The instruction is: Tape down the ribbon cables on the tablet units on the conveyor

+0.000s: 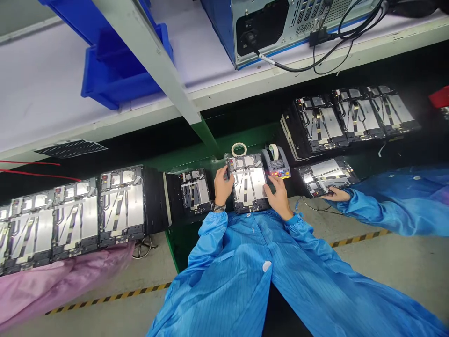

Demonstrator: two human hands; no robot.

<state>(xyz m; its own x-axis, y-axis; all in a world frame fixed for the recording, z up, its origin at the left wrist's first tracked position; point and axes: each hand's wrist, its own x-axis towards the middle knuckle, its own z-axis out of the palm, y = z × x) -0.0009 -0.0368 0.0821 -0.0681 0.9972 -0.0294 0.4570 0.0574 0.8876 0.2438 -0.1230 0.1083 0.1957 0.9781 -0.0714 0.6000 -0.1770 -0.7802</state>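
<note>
An opened tablet-like unit [248,185], with silvery panels, dark strips and small boards showing, lies tilted at the bench's front edge against my blue coat. My left hand [223,187] grips its left edge, thumb toward the face. On the opposite side, my right hand [279,199] holds the right edge with thumb and fingers; some fingertips are hidden. Just beyond my right hand stands a tape dispenser [278,166] with a lit display and a pale roll. A loose tape roll [239,144] lies behind the unit. Another opened unit [195,191] rests left of my left hand.
Stacked units [121,201] line the left side, near a pink sleeve [70,281]. More stacks [322,124] stand at back right. A co-worker's hand [338,194] holds a unit [328,175] at right. A shelf post [164,61], blue bin [115,86] and computer case [224,28] are above.
</note>
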